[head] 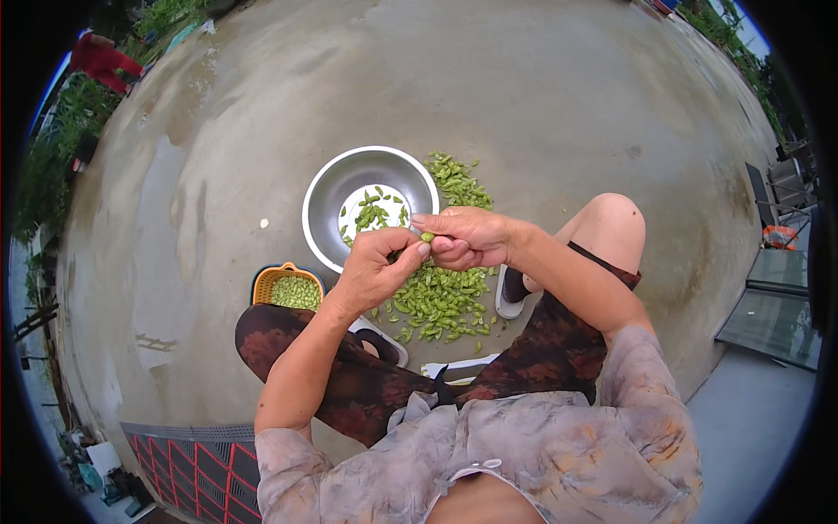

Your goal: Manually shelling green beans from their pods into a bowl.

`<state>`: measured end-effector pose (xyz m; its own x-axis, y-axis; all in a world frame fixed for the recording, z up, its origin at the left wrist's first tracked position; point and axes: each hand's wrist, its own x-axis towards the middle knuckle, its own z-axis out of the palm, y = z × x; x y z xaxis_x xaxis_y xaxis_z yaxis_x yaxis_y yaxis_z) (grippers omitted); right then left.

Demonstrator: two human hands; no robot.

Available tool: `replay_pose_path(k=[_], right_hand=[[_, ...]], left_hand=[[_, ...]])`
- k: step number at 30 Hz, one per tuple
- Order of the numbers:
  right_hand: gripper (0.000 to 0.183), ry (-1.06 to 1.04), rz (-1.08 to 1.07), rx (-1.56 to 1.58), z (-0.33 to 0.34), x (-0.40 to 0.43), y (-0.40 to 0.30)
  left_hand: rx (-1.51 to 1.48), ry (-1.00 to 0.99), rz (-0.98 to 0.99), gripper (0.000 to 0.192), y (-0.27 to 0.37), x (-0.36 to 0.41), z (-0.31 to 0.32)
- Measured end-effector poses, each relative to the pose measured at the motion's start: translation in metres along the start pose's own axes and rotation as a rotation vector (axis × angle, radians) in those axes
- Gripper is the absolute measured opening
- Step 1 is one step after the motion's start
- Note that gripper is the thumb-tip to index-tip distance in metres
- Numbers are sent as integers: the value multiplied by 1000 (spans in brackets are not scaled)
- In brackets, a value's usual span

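Between my two hands, above the rim of a wide stainless steel basin [321, 203], is a green soybean pod [427, 236]. My left hand [380, 265] pinches it between thumb and finger, and the fingers of my right hand [476, 237] grip its other side. Inside the basin lie green pods [372, 216]. A heap of pods [442, 301] spreads over the concrete below my hands and between my feet, and more pods [458, 180] lie along the basin's right side. By my left knee stands an orange plastic basket [264, 286] holding shelled green beans [296, 293].
Wet patches mark the concrete floor [556, 105]. A black and red mat [196, 468] lies at lower left. Glass panels [772, 321] lean at the right edge. A person in red [105, 62] is at the far upper left, beside green plants [85, 108].
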<state>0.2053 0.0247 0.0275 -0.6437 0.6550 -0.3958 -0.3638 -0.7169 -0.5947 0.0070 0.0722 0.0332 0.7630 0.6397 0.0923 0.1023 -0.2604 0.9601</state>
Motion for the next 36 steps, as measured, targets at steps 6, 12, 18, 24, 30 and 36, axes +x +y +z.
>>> replay_pose_path(k=[6,12,18,24,30,36], right_hand=[[49,260,-2,-243,10,7,-1],[44,420,-167,-385,14,8,7],[36,580,-408,-591,13,14,14],[32,574,-500,-523,12,15,17],[31,565,-602,-773,13,14,18],[29,583,-685,-756,10,14,18]], left_hand=[[30,53,61,16,-14,-3,0],[88,118,51,15,-13,-1,5],[173,168,77,15,-9,1,9],[67,164,-46,18,-10,1,4],[-103,227,-102,20,-12,4,-3],[-252,203,-128,20,-7,4,-3]])
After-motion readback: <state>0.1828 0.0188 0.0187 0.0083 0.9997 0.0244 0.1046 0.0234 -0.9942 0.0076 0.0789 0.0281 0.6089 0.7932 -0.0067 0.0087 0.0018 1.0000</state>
